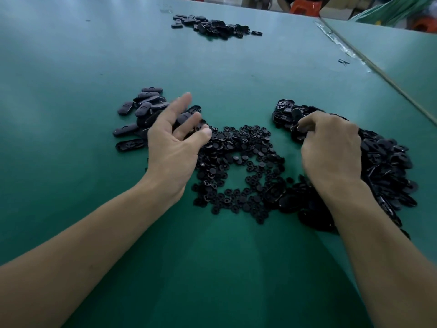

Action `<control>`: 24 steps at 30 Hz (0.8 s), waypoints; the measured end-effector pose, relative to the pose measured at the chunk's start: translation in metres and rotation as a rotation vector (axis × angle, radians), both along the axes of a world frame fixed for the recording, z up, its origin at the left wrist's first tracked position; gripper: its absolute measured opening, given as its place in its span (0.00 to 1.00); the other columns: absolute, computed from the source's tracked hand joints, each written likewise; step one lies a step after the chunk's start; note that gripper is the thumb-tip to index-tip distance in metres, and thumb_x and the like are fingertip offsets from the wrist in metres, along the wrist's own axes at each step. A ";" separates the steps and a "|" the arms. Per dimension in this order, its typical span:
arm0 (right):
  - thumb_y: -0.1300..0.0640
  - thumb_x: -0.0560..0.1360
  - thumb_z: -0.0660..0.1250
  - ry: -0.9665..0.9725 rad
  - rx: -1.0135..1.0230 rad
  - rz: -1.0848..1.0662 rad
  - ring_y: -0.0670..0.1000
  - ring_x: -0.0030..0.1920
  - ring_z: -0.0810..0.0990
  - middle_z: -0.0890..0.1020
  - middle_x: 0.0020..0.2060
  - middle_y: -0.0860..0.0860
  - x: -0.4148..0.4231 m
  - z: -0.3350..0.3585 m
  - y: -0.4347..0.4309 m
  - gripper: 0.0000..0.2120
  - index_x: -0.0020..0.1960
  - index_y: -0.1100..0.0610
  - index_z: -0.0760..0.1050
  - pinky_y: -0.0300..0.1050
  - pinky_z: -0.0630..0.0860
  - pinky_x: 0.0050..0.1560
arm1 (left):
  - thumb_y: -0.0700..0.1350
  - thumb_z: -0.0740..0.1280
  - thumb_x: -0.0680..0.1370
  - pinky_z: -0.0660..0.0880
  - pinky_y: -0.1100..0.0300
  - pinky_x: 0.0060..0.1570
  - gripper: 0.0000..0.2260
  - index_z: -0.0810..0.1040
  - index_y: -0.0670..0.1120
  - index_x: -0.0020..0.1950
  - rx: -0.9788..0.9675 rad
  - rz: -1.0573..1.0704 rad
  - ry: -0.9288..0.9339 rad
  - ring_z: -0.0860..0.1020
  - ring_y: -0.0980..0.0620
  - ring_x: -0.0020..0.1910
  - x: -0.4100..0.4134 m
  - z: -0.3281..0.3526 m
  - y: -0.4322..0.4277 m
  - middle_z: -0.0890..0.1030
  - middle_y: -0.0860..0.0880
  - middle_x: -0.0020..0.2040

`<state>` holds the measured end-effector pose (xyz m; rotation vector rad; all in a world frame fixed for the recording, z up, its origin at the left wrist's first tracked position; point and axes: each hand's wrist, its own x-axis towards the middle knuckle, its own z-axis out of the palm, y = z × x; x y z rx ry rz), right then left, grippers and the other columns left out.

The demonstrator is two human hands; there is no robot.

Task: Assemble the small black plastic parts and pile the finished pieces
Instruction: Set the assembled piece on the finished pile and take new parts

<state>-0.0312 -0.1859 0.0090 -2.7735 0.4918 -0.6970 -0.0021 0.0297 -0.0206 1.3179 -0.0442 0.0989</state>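
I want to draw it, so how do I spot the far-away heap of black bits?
Start at the green table. Look past the left hand and right hand toward its far edge, near the orange stool. The far heap lies alone there, while the other heaps crowd beside the hands.

Open table (212,268) nr front edge & mid-table; obstacles: left pile (142,110), ctr heap (241,162), right heap (387,166), far pile (212,26).

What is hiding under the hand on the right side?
The right hand lies over a pile of black oval parts on the green table. Its curled fingers reach into it; whether they hold one is hidden.
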 end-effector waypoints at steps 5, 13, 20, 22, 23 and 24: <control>0.63 0.75 0.73 -0.173 0.432 0.273 0.41 0.41 0.83 0.85 0.46 0.46 -0.010 0.002 0.021 0.11 0.53 0.51 0.83 0.28 0.76 0.50 | 0.30 0.69 0.77 0.80 0.57 0.53 0.09 0.81 0.43 0.50 -0.036 -0.112 -0.064 0.82 0.53 0.47 -0.012 -0.003 -0.007 0.82 0.47 0.46; 0.72 0.71 0.74 -0.179 1.147 0.649 0.45 0.43 0.85 0.87 0.39 0.48 -0.020 -0.016 0.050 0.12 0.45 0.56 0.82 0.35 0.79 0.47 | 0.37 0.72 0.77 0.82 0.58 0.47 0.05 0.83 0.44 0.51 0.108 -0.281 -0.156 0.84 0.52 0.44 -0.018 -0.006 -0.007 0.87 0.48 0.45; 0.62 0.74 0.76 -0.131 0.904 0.576 0.45 0.46 0.85 0.87 0.43 0.46 -0.023 -0.021 0.047 0.09 0.50 0.51 0.83 0.39 0.80 0.50 | 0.34 0.72 0.76 0.80 0.63 0.38 0.06 0.83 0.44 0.48 0.087 -0.241 -0.112 0.84 0.53 0.39 -0.016 -0.007 -0.007 0.86 0.49 0.40; 0.57 0.75 0.75 -0.096 0.772 0.539 0.44 0.44 0.85 0.86 0.41 0.43 -0.024 -0.023 0.046 0.05 0.49 0.48 0.84 0.42 0.81 0.48 | 0.34 0.72 0.76 0.80 0.63 0.38 0.05 0.83 0.44 0.47 0.066 -0.226 -0.097 0.84 0.54 0.38 -0.016 -0.006 -0.007 0.86 0.49 0.39; 0.56 0.75 0.75 -0.085 0.739 0.535 0.44 0.43 0.84 0.86 0.40 0.42 -0.025 -0.024 0.047 0.04 0.48 0.47 0.84 0.42 0.81 0.48 | 0.34 0.72 0.76 0.80 0.63 0.38 0.05 0.83 0.43 0.47 0.059 -0.221 -0.093 0.84 0.54 0.37 -0.016 -0.007 -0.007 0.85 0.49 0.39; 0.56 0.76 0.74 -0.082 0.727 0.538 0.43 0.43 0.84 0.86 0.40 0.41 -0.025 -0.024 0.047 0.04 0.48 0.47 0.84 0.42 0.81 0.47 | 0.34 0.72 0.76 0.80 0.63 0.38 0.05 0.83 0.43 0.47 0.053 -0.218 -0.090 0.84 0.53 0.37 -0.016 -0.007 -0.007 0.85 0.48 0.38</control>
